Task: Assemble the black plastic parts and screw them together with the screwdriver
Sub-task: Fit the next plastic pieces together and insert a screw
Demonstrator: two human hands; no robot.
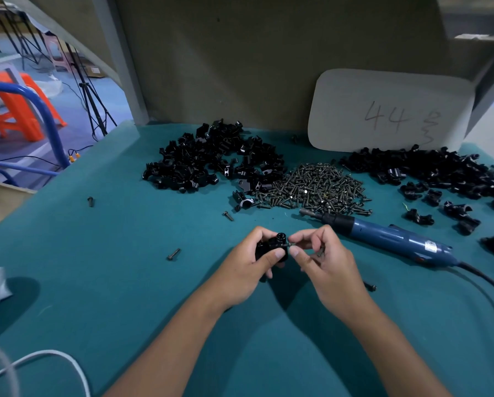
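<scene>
Left hand [248, 265] gripping black part [271, 246], right hand [323, 259] pinching screw [291, 245], card [389, 110] reading "44"

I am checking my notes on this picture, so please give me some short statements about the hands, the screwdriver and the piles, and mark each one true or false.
1. The left hand holds a black plastic part. True.
2. The right hand holds the screwdriver. False: the screwdriver lies on the table, right of the hands; the right hand pinches a small screw at the part.
3. The pile of screws lies between two piles of black parts. True.
4. The screwdriver is red. False: its body is blue, with a black collar.
5. The white card against the wall shows "44". True.
6. All screws lie in the pile. False: a loose screw lies left of the hands.
</scene>
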